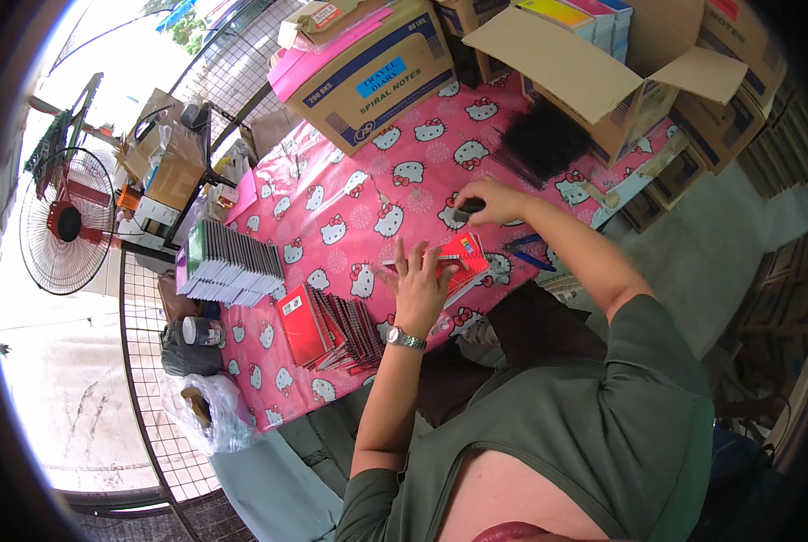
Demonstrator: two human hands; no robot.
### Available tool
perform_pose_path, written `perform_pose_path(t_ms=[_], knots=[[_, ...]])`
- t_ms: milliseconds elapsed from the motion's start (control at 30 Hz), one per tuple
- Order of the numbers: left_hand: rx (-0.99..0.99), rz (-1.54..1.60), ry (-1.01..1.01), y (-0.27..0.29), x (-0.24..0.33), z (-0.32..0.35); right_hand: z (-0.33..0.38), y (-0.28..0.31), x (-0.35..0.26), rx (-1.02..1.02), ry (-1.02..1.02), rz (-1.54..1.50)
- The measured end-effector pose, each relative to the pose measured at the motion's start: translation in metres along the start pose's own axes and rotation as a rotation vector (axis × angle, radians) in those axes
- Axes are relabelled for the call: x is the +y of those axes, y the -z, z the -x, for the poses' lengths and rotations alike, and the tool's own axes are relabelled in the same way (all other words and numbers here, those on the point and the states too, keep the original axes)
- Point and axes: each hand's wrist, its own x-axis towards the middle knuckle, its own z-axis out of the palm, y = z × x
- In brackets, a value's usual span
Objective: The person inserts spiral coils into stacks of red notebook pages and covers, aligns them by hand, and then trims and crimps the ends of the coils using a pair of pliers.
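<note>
A red-covered notebook (467,257) lies near the table's front edge. My left hand (419,282), with a metal watch on its wrist, rests on the notebook's left part, fingers spread. Just beyond the notebook, my right hand (492,200) is closed round a small dark object (469,209); its kind is unclear. Blue-handled pliers (530,254) lie right of the notebook. Further back is a pile of thin black strands (544,144), which look like binding coils. A fanned stack of red spiral notebooks (327,327) lies left of my left hand.
The table has a pink cat-print cover (332,230). Green-and-white spiral notebooks (228,264) stand stacked at the left. A closed carton (368,77) is at the back, and an open carton (603,81) holds notebooks at the back right. A fan (65,221) stands beyond the left edge.
</note>
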Motion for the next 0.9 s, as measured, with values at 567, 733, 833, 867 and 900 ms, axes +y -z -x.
perform_pose_path(t_ms=[567,733,833,867,900], knots=[[-0.024,0.261,0.067,-0.003,-0.005,-0.005,0.024,-0.009,-0.046,-0.351,-0.006,-0.613],[-0.009,0.274,0.073,-0.003,-0.007,-0.006,0.016,-0.013,-0.053,-0.348,-0.114,-0.601],[-0.012,0.316,0.088,-0.002,-0.008,-0.004,0.010,-0.009,-0.062,-0.340,-0.005,-0.354],[-0.016,0.338,0.093,0.000,-0.008,-0.005,0.013,-0.011,-0.066,-0.401,0.050,-0.678],[-0.007,0.360,0.100,0.000,-0.008,-0.004,0.017,-0.015,-0.068,-0.458,0.100,-1.011]])
